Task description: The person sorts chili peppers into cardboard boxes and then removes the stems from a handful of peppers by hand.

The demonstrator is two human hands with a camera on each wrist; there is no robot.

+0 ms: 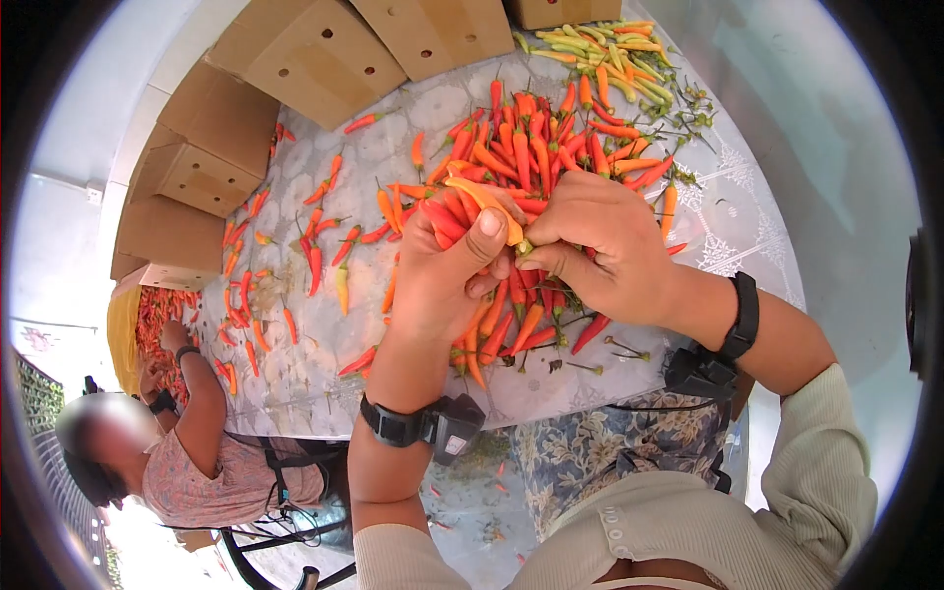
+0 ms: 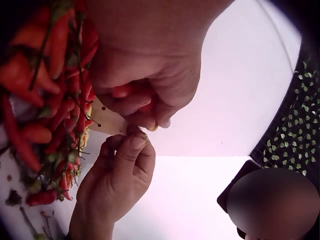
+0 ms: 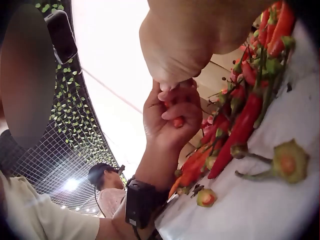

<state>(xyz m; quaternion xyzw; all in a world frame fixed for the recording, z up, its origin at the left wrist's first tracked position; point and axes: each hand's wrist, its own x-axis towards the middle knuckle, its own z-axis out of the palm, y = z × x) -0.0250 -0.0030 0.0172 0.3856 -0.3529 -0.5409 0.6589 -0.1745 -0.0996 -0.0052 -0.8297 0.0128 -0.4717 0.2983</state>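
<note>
One orange pepper [image 1: 489, 205]: held above the worktop [image 1: 726, 258], between the two hands, its stem end [image 1: 524, 246] toward the right.
Left hand [image 1: 442, 258]: curled round the orange pepper, thumb laid along it; several red peppers [image 1: 444, 220] sit in the same grip.
Right hand [image 1: 608, 246]: thumb and forefinger pinch the stem end, touching the left hand's work.
Pepper heap [image 1: 521, 147]: red and orange, on the worktop beneath and beyond the hands.
Loose stems [image 1: 629, 352]: near the heap's close edge, to the right.
Yellow-green peppers [image 1: 615, 49]: grouped beyond the heap, at the far side, with more green stems [image 1: 688, 116] beside them.
Scattered peppers [image 1: 315, 258]: spread over the worktop left of the heap.
Cardboard boxes [image 1: 313, 61]: standing along the far and left edges.
Second person [image 1: 236, 482]: at the left, arms reaching to a pile of small red peppers [image 1: 157, 313].
</note>
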